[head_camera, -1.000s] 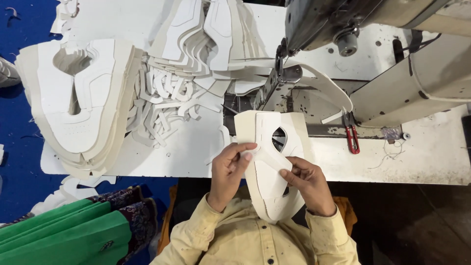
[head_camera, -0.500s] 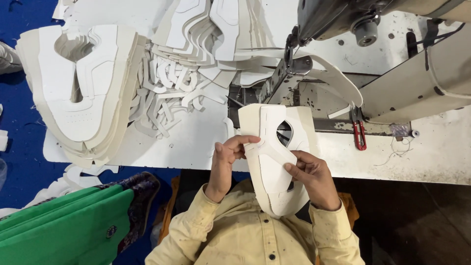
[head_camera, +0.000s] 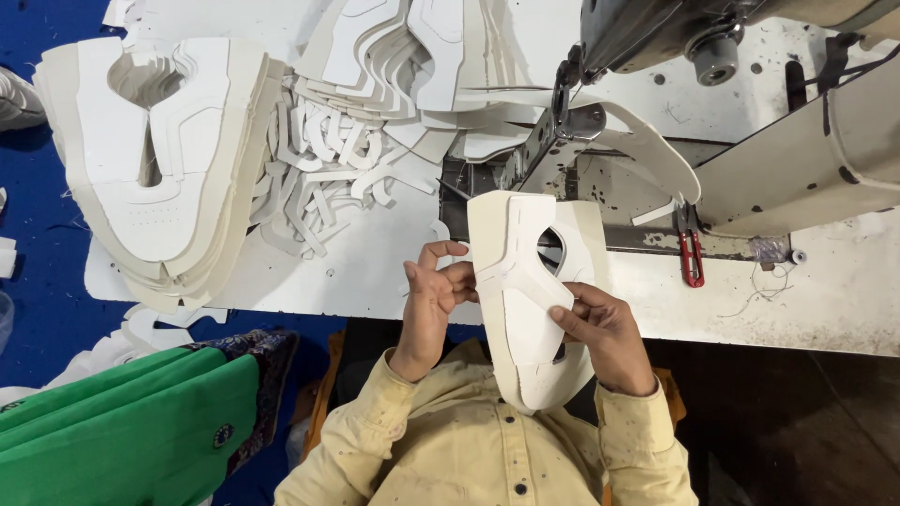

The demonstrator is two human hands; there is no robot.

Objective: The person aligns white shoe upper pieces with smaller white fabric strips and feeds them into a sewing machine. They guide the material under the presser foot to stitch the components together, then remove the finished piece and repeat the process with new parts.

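Lifted slightly toward frame centre: white shoe upper piece (head_camera: 525,300), pinched by left hand (head_camera: 433,292) and right hand (head_camera: 600,335) over tabletop (head_camera: 825,290).

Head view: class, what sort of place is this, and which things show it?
Probably a shoe-making workshop: an industrial sewing machine, stacks of white cut shoe-upper pieces on the worktable, and another upper piece held in both hands.
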